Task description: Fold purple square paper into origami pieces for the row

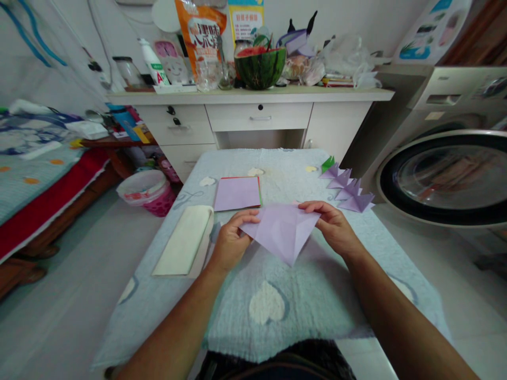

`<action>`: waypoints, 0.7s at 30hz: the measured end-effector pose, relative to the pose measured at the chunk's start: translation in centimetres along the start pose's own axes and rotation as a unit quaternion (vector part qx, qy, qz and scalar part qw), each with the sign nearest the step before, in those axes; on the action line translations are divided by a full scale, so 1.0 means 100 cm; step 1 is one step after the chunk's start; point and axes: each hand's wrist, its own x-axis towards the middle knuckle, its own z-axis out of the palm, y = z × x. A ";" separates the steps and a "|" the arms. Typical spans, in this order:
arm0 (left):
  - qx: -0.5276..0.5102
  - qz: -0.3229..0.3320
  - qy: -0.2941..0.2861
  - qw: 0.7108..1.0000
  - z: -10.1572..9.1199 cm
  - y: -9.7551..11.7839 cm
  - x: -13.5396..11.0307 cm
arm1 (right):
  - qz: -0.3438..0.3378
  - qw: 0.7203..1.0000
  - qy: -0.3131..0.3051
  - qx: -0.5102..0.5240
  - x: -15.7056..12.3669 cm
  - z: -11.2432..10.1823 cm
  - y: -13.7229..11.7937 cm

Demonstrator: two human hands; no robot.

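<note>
A creased sheet of purple origami paper [283, 227] is held up over the table, one corner pointing toward me. My left hand [234, 236] pinches its left corner between thumb and fingers. On the opposite corner, my right hand [331, 224] grips the paper the same way. Just beyond my left hand lies a stack of coloured paper squares [237, 192], purple on top with red and green edges showing. Folded purple paper pieces [350, 191] stand in a row at the table's right edge, with a green folded piece [328, 163] at the far end.
A folded pale cloth or paper [182, 240] lies left on the cloth-covered table [269, 332]. Behind, a white cabinet [257, 116] bears a cut watermelon [260, 68], jars and bags. A washing machine [447, 148] stands right; a pink bin [148, 192] and a bed [43, 153] are left.
</note>
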 end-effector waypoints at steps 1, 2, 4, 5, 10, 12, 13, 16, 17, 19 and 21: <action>0.039 0.022 -0.009 0.999 -0.001 0.001 0.000 | -0.009 0.999 -0.024 -0.037 0.000 -0.002 -0.001; 0.078 0.041 -0.021 0.996 -0.002 0.002 -0.001 | -0.023 0.995 -0.046 -0.080 0.000 -0.004 -0.002; 0.145 0.069 -0.049 0.986 -0.003 0.002 -0.002 | -0.053 0.981 -0.084 -0.169 0.001 -0.008 -0.003; 0.172 0.078 -0.063 0.980 -0.004 0.001 -0.003 | -0.067 0.970 -0.100 -0.210 0.001 -0.009 -0.003; 0.280 0.111 -0.144 0.943 -0.006 -0.010 -0.003 | -0.083 0.907 -0.188 -0.369 -0.002 -0.013 0.004; 0.318 0.121 -0.166 0.926 -0.006 -0.013 -0.003 | -0.079 0.877 -0.205 -0.426 -0.004 -0.013 0.007; 0.338 0.125 -0.173 0.917 -0.007 -0.014 -0.004 | -0.075 0.864 -0.211 -0.451 -0.005 -0.013 0.008; 0.378 0.145 -0.190 0.894 -0.006 -0.013 -0.005 | -0.057 0.834 -0.227 -0.499 -0.007 -0.012 0.009; 0.379 0.155 -0.199 0.891 -0.006 -0.013 -0.006 | -0.053 0.828 -0.230 -0.509 -0.007 -0.011 0.009; 0.365 0.169 -0.220 0.889 -0.005 -0.012 -0.008 | -0.048 0.820 -0.231 -0.522 -0.008 -0.009 0.008; 0.349 0.175 -0.232 0.891 -0.003 -0.013 -0.010 | -0.051 0.817 -0.229 -0.527 -0.009 -0.006 0.006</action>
